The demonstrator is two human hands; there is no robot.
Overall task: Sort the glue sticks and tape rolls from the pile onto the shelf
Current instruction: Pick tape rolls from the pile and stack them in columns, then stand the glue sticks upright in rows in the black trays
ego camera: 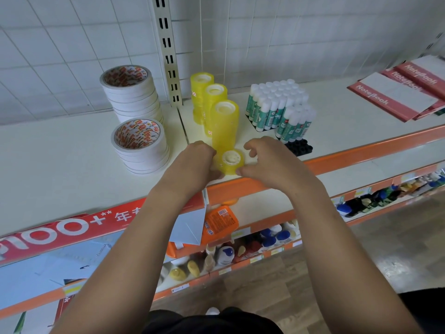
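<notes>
I see left hand (197,162) and right hand (267,162) pinching one roll (232,161) (yellow, flat). It's at the shelf (72,165) edge.

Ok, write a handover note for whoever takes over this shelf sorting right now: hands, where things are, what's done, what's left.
Hands: left hand and right hand both grip a short yellow tape stack near the front of the shelf.
Behind it: three tall yellow tape stacks. To their left, two white tape stacks. To their right, glue sticks upright in black trays.
Done: most stock looks sorted.
Left: line up the held stack. The front tray has free slots. The pile is out of view.
</notes>
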